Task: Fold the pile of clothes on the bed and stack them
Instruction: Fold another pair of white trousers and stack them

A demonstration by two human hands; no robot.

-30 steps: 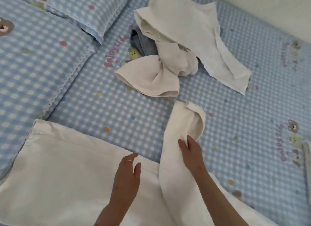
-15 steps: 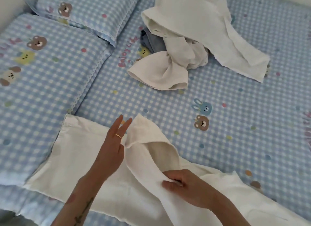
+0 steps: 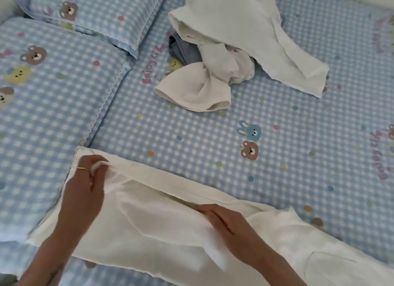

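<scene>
Left hand (image 3: 84, 183) pinches the white garment's (image 3: 149, 232) far corner to align edges. Right hand (image 3: 226, 219) lies flat, fingers straight, pinning the fold on the bed (image 3: 213, 141).

The white garment (image 3: 162, 228) spread across the near side is a thin, matt woven cloth, smooth where it lies flat and softly creased where the left hand (image 3: 85, 190) pinches it (a thin, shiny gold-coloured metal ring (image 3: 83, 169) sits on one finger). The bed sheet (image 3: 213, 141) and the two pillows (image 3: 53, 89) at far left are matt printed cotton-like cloth in blue check, the pillow edges trimmed with a fine scalloped border. In the far pile of clothes (image 3: 223, 57), the cream and white pieces look soft and rumpled, with a duller grey-blue fabric half hidden beneath.
</scene>
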